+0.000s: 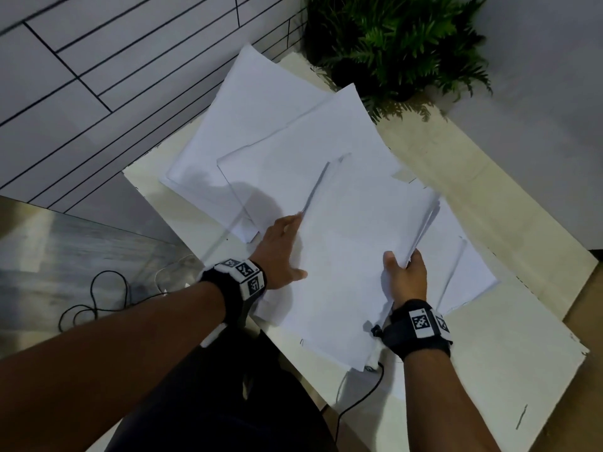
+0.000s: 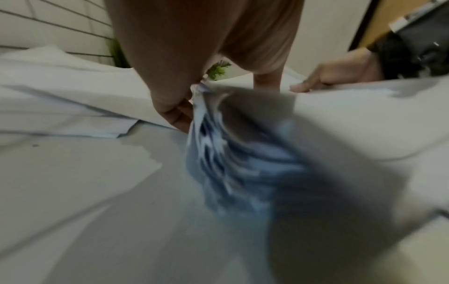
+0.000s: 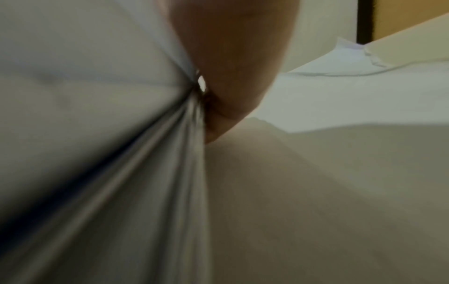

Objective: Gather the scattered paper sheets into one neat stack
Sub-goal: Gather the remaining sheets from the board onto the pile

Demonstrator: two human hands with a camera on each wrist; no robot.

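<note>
A bundle of white paper sheets (image 1: 352, 256) is held over the white table (image 1: 489, 370) between both hands. My left hand (image 1: 280, 249) grips its left edge, thumb on top, fingers (image 2: 175, 115) against the fanned edge of the bundle (image 2: 230, 153). Gripping the right edge is my right hand (image 1: 406, 278), its thumb on the top sheet; up close it (image 3: 233, 67) pinches the layered bundle (image 3: 145, 153). Loose sheets (image 1: 261, 119) lie overlapped on the table beyond the bundle. Another loose sheet (image 1: 470, 275) lies under its right side.
A green potted plant (image 1: 398, 40) stands at the table's far corner by the wall. Black cables (image 1: 94, 305) lie on the floor to the left, and one cable (image 1: 359, 399) hangs off the near table edge. Bare table shows to the right.
</note>
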